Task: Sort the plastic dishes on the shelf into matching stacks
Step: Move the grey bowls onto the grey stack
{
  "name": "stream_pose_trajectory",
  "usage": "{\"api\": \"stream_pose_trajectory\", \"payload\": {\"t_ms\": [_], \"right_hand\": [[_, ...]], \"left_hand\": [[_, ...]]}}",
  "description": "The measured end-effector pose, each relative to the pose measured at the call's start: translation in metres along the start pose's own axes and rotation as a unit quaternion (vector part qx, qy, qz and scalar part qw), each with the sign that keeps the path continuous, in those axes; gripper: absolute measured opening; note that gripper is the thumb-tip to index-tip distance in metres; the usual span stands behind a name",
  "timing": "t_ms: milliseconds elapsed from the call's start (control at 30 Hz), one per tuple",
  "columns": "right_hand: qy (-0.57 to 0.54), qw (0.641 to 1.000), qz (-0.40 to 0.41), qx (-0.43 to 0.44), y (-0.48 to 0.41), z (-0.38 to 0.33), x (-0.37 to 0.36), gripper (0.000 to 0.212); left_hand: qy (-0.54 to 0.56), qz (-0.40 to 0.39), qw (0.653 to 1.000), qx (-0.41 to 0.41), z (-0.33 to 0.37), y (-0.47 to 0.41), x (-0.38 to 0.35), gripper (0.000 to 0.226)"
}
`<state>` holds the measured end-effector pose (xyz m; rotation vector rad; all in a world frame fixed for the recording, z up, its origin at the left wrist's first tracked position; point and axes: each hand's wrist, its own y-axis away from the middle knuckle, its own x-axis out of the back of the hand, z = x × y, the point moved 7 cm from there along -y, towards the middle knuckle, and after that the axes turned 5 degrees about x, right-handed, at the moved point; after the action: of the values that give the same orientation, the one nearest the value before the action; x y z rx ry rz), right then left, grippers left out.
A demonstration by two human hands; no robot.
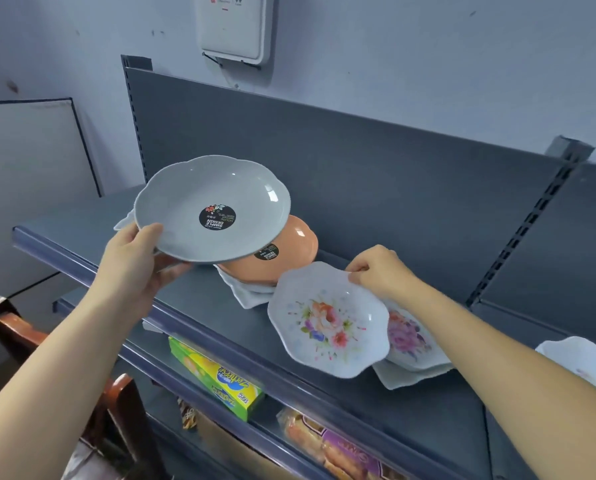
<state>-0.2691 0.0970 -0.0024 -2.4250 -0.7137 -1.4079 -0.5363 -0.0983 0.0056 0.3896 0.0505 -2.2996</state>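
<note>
On the dark grey shelf point(324, 216), left grip point(135, 268) clamps the grey plate point(213, 207); right grip point(381, 270) pinches the floral plate point(327, 323).

A single head-worn, wide-angle view looks forward and down from close range onto a dark grey shelf point(192, 299), tilted, with the lower shelf beneath and the wall above.
</note>
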Motion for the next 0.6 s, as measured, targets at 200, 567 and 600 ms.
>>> {"api": "stream_pose_trajectory", "payload": {"t_ms": [200,567,600], "right_hand": [[-0.057,0.982,0.117,-0.134,0.028,0.072,0.063,0.022],[-0.031,0.954,0.124,-0.271,0.059,0.147,0.054,0.027],[-0.024,0.956,0.116,-0.269,0.060,0.147,0.052,0.027]], "left_hand": [[0.006,-0.059,0.998,0.024,-0.018,0.006,-0.047,0.024],[-0.016,-0.148,0.988,0.042,-0.040,0.027,-0.121,0.026],[-0.017,-0.150,0.988,0.042,-0.042,0.028,-0.124,0.026]]}}
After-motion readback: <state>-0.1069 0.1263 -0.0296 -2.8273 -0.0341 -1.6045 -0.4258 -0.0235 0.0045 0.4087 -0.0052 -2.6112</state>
